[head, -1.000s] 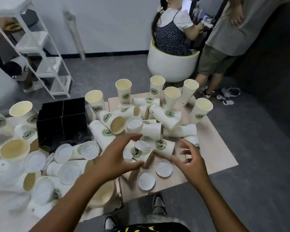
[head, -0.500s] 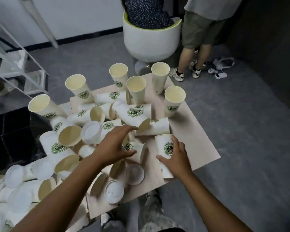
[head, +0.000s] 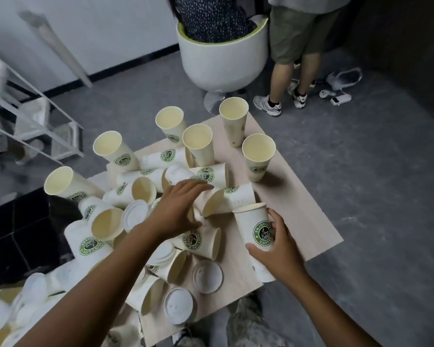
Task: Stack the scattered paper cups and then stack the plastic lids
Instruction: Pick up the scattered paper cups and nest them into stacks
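Since a second ago the right hand (head: pixel 277 249) has closed its fingers around an upright paper cup (head: pixel 257 231) near the table (head: pixel 298 211) edge, while the left hand (head: pixel 178 209), fingers spread, reaches over toppled cups, so stacking can begin.

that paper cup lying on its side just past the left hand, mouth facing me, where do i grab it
Probably grip the white paper cup lying on its side round its mid wall, coming from above with the left hand. Its open mouth points toward the camera and its rounded side faces up, bare. The right hand already holds an upright paper cup to nest it in.
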